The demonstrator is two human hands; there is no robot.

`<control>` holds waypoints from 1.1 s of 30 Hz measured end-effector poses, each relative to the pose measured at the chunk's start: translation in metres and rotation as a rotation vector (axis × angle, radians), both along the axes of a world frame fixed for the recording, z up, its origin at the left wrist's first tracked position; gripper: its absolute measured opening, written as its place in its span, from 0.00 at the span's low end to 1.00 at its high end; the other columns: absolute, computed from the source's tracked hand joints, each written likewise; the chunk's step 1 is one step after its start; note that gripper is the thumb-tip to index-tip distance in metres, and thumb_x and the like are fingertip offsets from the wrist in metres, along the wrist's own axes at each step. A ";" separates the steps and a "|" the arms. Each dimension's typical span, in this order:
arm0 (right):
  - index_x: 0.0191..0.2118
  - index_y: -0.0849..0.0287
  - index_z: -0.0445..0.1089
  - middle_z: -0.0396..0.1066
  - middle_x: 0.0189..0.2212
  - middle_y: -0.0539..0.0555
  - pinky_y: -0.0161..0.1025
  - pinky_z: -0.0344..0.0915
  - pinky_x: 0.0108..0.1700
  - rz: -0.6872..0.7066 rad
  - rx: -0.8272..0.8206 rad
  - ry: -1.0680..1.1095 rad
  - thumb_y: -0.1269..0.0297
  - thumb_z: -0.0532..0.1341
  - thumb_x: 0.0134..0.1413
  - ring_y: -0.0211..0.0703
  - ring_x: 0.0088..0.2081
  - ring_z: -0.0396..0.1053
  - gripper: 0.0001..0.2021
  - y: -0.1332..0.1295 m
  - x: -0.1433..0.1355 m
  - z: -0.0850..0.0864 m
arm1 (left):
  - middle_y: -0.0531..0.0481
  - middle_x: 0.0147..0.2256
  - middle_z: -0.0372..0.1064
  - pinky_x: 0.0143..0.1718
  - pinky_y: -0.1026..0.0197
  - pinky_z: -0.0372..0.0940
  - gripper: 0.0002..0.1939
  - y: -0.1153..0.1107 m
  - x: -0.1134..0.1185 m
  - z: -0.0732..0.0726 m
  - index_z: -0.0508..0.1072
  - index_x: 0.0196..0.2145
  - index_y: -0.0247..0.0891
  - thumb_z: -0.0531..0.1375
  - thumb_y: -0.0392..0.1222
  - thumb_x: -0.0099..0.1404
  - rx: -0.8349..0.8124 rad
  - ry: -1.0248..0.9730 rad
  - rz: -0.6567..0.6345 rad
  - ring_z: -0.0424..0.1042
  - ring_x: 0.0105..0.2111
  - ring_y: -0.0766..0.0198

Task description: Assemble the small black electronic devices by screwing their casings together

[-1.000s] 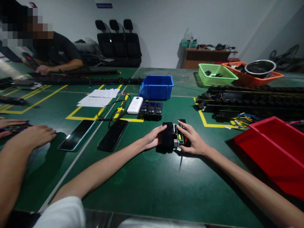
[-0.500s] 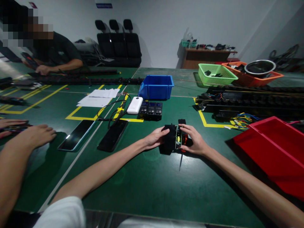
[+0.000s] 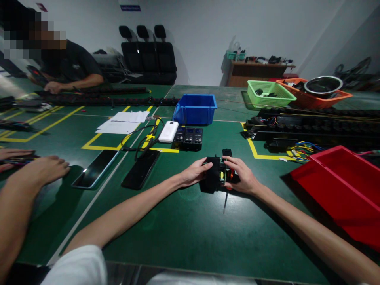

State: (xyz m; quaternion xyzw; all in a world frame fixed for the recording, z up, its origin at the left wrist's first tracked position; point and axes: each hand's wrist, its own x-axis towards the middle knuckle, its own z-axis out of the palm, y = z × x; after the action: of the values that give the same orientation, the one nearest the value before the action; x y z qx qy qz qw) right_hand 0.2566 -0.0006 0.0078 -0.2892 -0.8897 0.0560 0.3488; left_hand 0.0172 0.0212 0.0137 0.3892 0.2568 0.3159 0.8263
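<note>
Near the middle of the green table, my left hand (image 3: 195, 172) grips the left side of a black box (image 3: 213, 174). My right hand (image 3: 244, 175) holds a green circuit board (image 3: 222, 172) by its edge, at the open right side of the box. A yellow part shows on the board. Under my right hand lies a screwdriver (image 3: 225, 201) with an orange and black handle, its shaft pointing toward me. Beyond my hands stand several black modules (image 3: 189, 138) in a row, beside a white power bank (image 3: 168, 132).
A blue bin (image 3: 197, 111) stands behind the modules. Two phones (image 3: 95, 169) lie on the left, near another person's hands (image 3: 49, 171). On the right are a red bin (image 3: 341, 190), black rails (image 3: 299, 128) with wires, and a green basket (image 3: 270, 97).
The board and my right hand's fingers have shifted slightly left, closer to the black box. My left hand keeps its hold.
</note>
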 end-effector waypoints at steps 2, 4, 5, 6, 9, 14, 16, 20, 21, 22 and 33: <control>0.66 0.53 0.49 0.59 0.61 0.66 0.62 0.66 0.55 0.005 0.008 -0.016 0.58 0.67 0.51 0.60 0.60 0.61 0.39 0.000 0.000 0.000 | 0.41 0.47 0.72 0.47 0.58 0.66 0.26 0.000 0.001 -0.001 0.69 0.51 0.36 0.67 0.48 0.58 0.008 0.000 0.003 0.74 0.40 0.61; 0.66 0.54 0.48 0.59 0.61 0.66 0.62 0.66 0.55 0.009 0.017 -0.031 0.58 0.67 0.52 0.59 0.61 0.61 0.39 0.000 0.000 -0.001 | 0.41 0.47 0.71 0.45 0.59 0.67 0.25 0.000 0.001 -0.002 0.69 0.50 0.36 0.67 0.48 0.58 0.025 0.002 0.003 0.74 0.40 0.61; 0.66 0.54 0.48 0.59 0.61 0.66 0.62 0.66 0.55 0.010 0.021 -0.035 0.58 0.67 0.52 0.59 0.61 0.61 0.40 0.000 -0.001 -0.001 | 0.41 0.47 0.71 0.45 0.60 0.67 0.24 0.000 0.002 -0.003 0.70 0.49 0.36 0.67 0.48 0.58 0.037 0.004 0.001 0.73 0.40 0.62; 0.66 0.53 0.48 0.59 0.61 0.66 0.62 0.66 0.55 0.010 0.025 -0.038 0.58 0.67 0.52 0.59 0.61 0.60 0.40 0.000 -0.001 -0.001 | 0.42 0.47 0.71 0.44 0.60 0.67 0.23 0.000 0.002 -0.004 0.70 0.48 0.36 0.67 0.48 0.58 0.050 0.006 -0.001 0.73 0.41 0.62; 0.66 0.53 0.48 0.59 0.62 0.66 0.62 0.66 0.54 0.009 0.029 -0.037 0.58 0.67 0.51 0.60 0.61 0.61 0.40 -0.001 -0.002 -0.001 | 0.42 0.47 0.71 0.44 0.60 0.67 0.21 -0.001 0.002 -0.004 0.70 0.48 0.36 0.66 0.47 0.59 0.085 0.017 -0.010 0.73 0.41 0.62; 0.66 0.53 0.49 0.58 0.63 0.66 0.61 0.66 0.56 -0.010 0.035 -0.015 0.59 0.68 0.51 0.59 0.62 0.60 0.40 -0.003 -0.003 0.000 | 0.42 0.50 0.70 0.48 0.58 0.67 0.24 -0.004 -0.001 0.001 0.69 0.52 0.39 0.67 0.43 0.58 0.128 0.013 -0.042 0.72 0.46 0.58; 0.66 0.54 0.49 0.57 0.63 0.66 0.60 0.65 0.57 -0.020 0.028 0.012 0.60 0.68 0.50 0.58 0.62 0.60 0.41 -0.004 -0.003 0.000 | 0.41 0.53 0.68 0.49 0.56 0.67 0.28 -0.005 -0.002 0.004 0.67 0.55 0.41 0.68 0.42 0.57 0.131 0.009 -0.075 0.71 0.49 0.55; 0.66 0.54 0.49 0.57 0.63 0.67 0.58 0.65 0.58 -0.026 0.016 0.065 0.60 0.69 0.49 0.57 0.63 0.59 0.42 -0.004 -0.004 0.001 | 0.41 0.55 0.67 0.52 0.54 0.66 0.34 -0.006 -0.003 0.006 0.64 0.58 0.42 0.69 0.44 0.55 0.171 0.025 -0.095 0.70 0.52 0.53; 0.66 0.54 0.49 0.58 0.63 0.67 0.58 0.65 0.58 -0.025 0.018 0.073 0.60 0.70 0.48 0.57 0.63 0.60 0.42 -0.003 -0.004 0.001 | 0.41 0.55 0.67 0.52 0.54 0.66 0.34 -0.006 -0.002 0.005 0.65 0.57 0.42 0.69 0.44 0.55 0.188 0.032 -0.084 0.70 0.53 0.54; 0.66 0.54 0.49 0.58 0.63 0.67 0.57 0.65 0.58 -0.025 0.019 0.080 0.60 0.70 0.48 0.57 0.62 0.60 0.43 -0.002 -0.005 0.001 | 0.42 0.55 0.67 0.52 0.54 0.66 0.33 -0.006 -0.002 0.003 0.65 0.57 0.42 0.69 0.45 0.55 0.204 0.037 -0.064 0.70 0.53 0.54; 0.63 0.53 0.55 0.67 0.56 0.60 0.52 0.65 0.57 -0.158 -0.265 0.258 0.66 0.61 0.59 0.50 0.56 0.67 0.28 -0.011 -0.020 0.011 | 0.43 0.48 0.70 0.49 0.59 0.65 0.31 -0.006 0.004 -0.006 0.66 0.52 0.37 0.71 0.43 0.53 0.467 0.143 0.254 0.71 0.47 0.58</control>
State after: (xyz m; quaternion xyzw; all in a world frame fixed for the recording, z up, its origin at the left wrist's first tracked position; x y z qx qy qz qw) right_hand 0.2370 -0.0118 0.0193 -0.3919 -0.7970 0.1820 0.4221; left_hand 0.0216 0.0156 0.0079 0.5553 0.2811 0.4393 0.6478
